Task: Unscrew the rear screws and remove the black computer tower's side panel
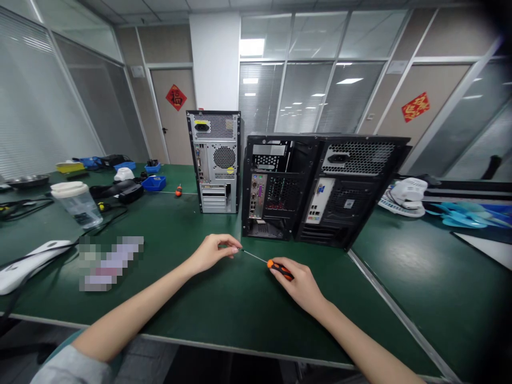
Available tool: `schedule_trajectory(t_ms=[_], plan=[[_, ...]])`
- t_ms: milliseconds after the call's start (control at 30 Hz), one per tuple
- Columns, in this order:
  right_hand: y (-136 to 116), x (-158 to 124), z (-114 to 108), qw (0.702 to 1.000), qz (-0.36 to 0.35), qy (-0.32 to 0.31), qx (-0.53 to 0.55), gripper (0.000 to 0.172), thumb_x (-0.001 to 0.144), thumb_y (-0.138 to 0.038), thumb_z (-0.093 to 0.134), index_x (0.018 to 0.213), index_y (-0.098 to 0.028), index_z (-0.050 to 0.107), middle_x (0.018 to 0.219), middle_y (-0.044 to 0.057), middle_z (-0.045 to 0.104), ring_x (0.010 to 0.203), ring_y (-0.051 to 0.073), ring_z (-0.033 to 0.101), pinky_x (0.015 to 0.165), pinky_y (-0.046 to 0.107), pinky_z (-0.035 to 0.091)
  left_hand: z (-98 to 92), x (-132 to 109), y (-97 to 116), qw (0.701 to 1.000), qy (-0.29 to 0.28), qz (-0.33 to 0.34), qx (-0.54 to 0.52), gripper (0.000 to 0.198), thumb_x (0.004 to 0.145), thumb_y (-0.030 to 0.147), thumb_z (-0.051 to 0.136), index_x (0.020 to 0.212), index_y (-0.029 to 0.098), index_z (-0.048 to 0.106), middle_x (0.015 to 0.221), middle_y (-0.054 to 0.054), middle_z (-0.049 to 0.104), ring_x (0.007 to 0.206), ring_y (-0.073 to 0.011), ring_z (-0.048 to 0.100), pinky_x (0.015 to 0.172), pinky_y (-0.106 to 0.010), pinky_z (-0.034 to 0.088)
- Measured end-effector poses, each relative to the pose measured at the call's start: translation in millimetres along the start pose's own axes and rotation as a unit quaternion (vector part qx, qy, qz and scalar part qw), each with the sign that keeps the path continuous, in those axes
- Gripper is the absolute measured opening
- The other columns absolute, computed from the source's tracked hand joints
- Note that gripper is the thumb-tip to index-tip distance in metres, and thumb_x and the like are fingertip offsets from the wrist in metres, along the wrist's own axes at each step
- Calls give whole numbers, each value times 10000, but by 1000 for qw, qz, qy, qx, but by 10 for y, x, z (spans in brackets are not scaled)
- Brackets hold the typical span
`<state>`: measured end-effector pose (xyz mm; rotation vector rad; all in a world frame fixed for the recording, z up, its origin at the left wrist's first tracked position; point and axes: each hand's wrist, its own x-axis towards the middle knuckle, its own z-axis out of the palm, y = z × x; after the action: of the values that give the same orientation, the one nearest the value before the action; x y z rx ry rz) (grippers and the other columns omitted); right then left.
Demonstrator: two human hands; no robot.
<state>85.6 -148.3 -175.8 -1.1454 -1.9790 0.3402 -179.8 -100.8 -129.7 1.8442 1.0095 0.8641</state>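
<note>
Right hand (303, 282) had its fingers wrapped around the orange-and-black handle of a screwdriver (280, 269), low over the green bench (224, 314), with the thin metal shaft pointing left. Left hand (211, 253) had its fingertips bunched at the tip (couldn't tell if they pinched that or something tiny). Just beyond, walling off the back, stood a silver-backed computer tower (216, 162) and two boxy black towers (344, 192) with honeycomb vents. Off left sat a clear plastic tumbler (80, 208). A red paper diamond (176, 97) read 福; tower stickers were too small to read.
</note>
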Motion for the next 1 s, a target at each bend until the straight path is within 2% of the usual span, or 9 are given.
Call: schedule_trajectory(t_ms=[633, 833, 1000], plan=[[6, -14, -8, 999, -29, 2, -27, 214, 888, -344, 538, 977, -236, 701, 953, 79, 756, 851, 221, 709, 774, 354, 557, 47, -28, -26, 1000, 22, -4, 20, 246, 774, 367, 673, 896, 161, 730, 872, -43, 735, 693, -137, 656, 699, -265, 536], [-5, -17, -21, 996, -55, 5, -63, 251, 915, -356, 501, 989, -232, 707, 879, 88, 751, 767, 215, 694, 702, 356, 548, 58, -31, -48, 999, 21, -2, 26, 232, 780, 357, 671, 909, 179, 748, 876, -36, 741, 708, -140, 667, 737, -273, 540], [8, -28, -9, 996, -62, 8, -59, 246, 913, -344, 507, 993, -216, 701, 929, 99, 754, 813, 221, 706, 737, 360, 553, 67, -35, -31, 999, 25, 13, 30, 225, 790, 335, 660, 920, 173, 749, 885, -35, 739, 699, -133, 665, 729, -267, 541]])
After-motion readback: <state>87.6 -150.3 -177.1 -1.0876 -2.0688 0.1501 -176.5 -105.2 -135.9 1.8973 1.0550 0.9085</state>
